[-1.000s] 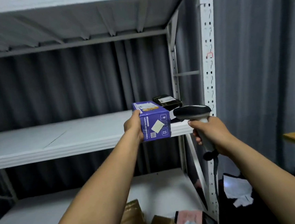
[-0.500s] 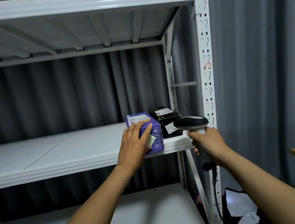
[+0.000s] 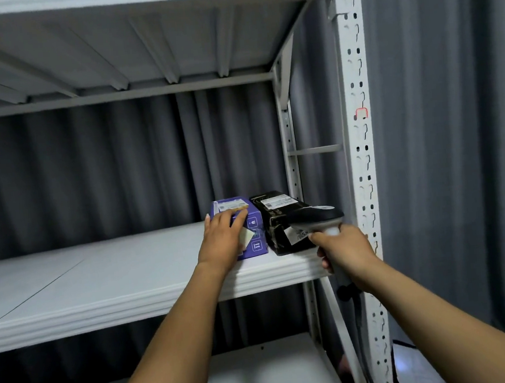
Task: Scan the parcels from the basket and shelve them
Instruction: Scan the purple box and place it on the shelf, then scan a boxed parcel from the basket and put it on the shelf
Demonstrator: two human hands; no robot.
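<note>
A small purple cardboard box (image 3: pixel 256 235) with a white shipping label on top sits on the middle board of a white metal shelf rack (image 3: pixel 99 275), at the board's right end and close to its near edge. The left hand (image 3: pixel 223 244) lies on the box's near face. Its fingers are stretched straight up over the top edge and rest flat on the cardboard, not curled round it, and a pale square sticker shows just beside them. Close on the right of the purple box, touching or nearly so, lies a black rectangular parcel (image 3: pixel 273 220) with a white label on top and another on its near end, set near the rack's right rear post. The right hand (image 3: pixel 345 249) is clenched round the handle of a black and grey handheld barcode scanner (image 3: pixel 314 215). The scanner's head hangs in front of the black parcel's near end and hides part of it. Its dark cable drops below the hand, alongside the perforated white front post (image 3: pixel 362 157). A lower white board (image 3: pixel 261 370) shows beneath the arms. A grey pleated curtain (image 3: pixel 439 144) hangs behind the rack and to its right.
</note>
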